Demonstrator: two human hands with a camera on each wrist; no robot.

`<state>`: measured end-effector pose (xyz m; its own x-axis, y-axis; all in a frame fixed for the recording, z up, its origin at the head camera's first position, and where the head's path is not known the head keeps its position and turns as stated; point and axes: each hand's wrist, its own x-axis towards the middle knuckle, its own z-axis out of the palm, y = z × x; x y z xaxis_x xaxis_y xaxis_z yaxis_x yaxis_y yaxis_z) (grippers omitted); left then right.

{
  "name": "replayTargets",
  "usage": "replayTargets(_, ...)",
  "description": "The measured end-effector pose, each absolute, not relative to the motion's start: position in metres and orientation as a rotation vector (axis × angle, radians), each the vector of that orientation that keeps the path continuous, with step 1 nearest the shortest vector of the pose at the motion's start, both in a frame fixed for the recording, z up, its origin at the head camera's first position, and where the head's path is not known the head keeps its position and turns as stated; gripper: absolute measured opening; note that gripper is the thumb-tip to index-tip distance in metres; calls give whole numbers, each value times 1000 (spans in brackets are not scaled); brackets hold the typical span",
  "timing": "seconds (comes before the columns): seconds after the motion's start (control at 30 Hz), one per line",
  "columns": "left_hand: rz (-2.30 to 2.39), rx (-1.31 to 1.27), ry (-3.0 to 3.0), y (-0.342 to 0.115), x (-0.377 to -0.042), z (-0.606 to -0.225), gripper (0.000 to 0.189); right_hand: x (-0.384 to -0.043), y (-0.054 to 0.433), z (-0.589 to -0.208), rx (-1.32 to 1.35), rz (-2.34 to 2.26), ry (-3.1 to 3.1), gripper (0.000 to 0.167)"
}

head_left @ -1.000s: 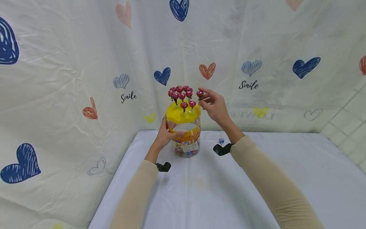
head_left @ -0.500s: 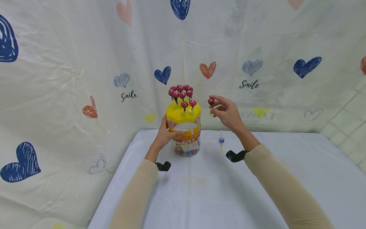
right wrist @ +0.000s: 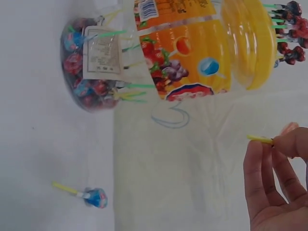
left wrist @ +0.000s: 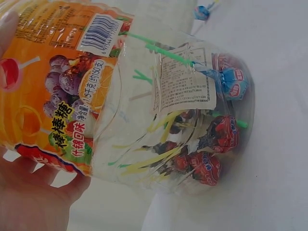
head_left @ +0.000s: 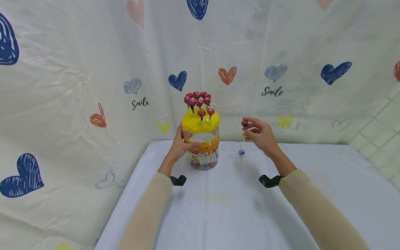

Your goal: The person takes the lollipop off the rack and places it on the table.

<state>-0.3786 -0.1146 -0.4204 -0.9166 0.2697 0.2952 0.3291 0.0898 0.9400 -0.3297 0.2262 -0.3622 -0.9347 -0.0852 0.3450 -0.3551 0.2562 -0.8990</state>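
Note:
My left hand (head_left: pixel 181 147) grips the side of a clear plastic candy jar (head_left: pixel 204 147) with an orange label and a yellow lid (head_left: pixel 200 124). Several red-wrapped lollipops (head_left: pixel 199 103) stand upright in the lid, sticks down. To the right of the jar, my right hand (head_left: pixel 260 136) pinches one red-wrapped lollipop (head_left: pixel 244 123), its yellow stick pointing down; in the right wrist view the fingers hide most of its head. More lollipops (left wrist: pixel 207 166) lie inside the jar at its bottom.
A blue-wrapped lollipop (head_left: pixel 242 152) with a yellow stick lies on the white-covered table (head_left: pixel 212 215), right of the jar and below my right hand. Behind the table hangs a white curtain (head_left: pixel 243 41) printed with hearts.
My right hand has moved right and down, away from the jar lid, carrying the red lollipop. The left hand keeps its hold on the jar.

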Motion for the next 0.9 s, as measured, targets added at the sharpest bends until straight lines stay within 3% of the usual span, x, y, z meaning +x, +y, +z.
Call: replayTargets(0.9, -1992, -624, -2283, -115, -382, -421, 100, -346, 277, -473, 115, 1849, -2494, 58)
